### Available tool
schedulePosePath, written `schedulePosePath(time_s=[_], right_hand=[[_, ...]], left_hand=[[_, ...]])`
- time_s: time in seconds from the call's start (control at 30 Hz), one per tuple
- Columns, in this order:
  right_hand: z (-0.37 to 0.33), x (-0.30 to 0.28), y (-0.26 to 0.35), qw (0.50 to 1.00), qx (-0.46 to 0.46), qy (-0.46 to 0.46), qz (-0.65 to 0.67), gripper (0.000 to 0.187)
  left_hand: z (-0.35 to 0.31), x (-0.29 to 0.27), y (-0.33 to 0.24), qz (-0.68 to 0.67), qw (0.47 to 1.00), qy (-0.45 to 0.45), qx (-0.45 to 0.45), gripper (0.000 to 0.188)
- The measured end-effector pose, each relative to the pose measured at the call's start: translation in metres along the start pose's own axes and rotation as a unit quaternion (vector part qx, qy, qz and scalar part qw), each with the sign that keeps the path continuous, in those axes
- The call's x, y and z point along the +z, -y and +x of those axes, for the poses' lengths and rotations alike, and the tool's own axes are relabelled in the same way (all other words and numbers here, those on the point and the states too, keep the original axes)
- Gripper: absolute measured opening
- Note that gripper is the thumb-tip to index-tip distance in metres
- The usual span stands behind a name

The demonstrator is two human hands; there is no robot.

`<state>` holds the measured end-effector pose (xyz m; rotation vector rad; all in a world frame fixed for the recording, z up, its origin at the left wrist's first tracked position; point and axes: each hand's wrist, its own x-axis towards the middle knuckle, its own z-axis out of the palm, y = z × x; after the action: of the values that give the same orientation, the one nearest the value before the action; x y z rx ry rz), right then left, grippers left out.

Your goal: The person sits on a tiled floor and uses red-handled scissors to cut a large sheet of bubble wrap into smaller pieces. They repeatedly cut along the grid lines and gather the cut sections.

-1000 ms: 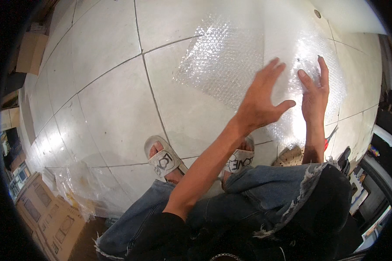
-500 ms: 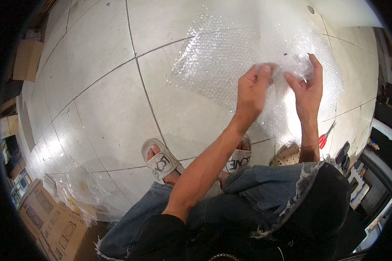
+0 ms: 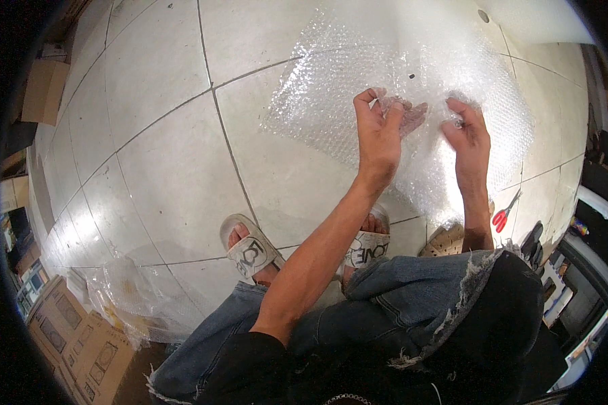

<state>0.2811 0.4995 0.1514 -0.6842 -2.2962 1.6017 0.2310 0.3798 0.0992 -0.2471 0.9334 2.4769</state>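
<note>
Head view looks down past denim-covered knees (image 3: 385, 304) and two grey slide sandals (image 3: 250, 250) planted on the pale tiled floor (image 3: 162, 169). Just beyond the feet, the left hand (image 3: 378, 135) curls its fingers around a bunched fold of clear bubble wrap (image 3: 385, 81), and the right hand (image 3: 467, 138) pinches the same sheet a little to its right; both are closed on the film. The sheet lies spread flat on the tiles under and beyond the hands. It looks featherlight, limp and slick, likely to crumple or slide, so gripping near an edge with gathered folds seems best. Red-handled scissors (image 3: 501, 216) lie near the right wrist. Cardboard boxes (image 3: 81, 344) sit well off to the left, behind the left elbow.
</note>
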Motion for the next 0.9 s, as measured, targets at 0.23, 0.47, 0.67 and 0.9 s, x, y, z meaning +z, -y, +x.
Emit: schedulePosePath(time_s=[0.23,0.47,0.67,0.9], right_hand=[[0.009,-0.008,-0.004,0.995,0.071,-0.071,-0.025,0.029],[0.007,-0.02,-0.009,0.99,0.111,-0.073,0.051,0.032],[0.009,-0.016,-0.01,0.99,0.097,-0.049,0.088,0.036],[0.01,-0.036,-0.006,0.97,0.073,-0.185,0.137,0.042]], left_hand=[[-0.005,-0.017,-0.016,0.048,0.991,-0.121,0.014,0.039],[-0.011,-0.036,-0.034,0.624,0.711,-0.033,0.322,0.049],[0.004,0.02,-0.001,0.346,0.936,0.01,0.063,0.044],[0.018,-0.005,0.01,0.143,0.987,-0.069,-0.002,0.025]])
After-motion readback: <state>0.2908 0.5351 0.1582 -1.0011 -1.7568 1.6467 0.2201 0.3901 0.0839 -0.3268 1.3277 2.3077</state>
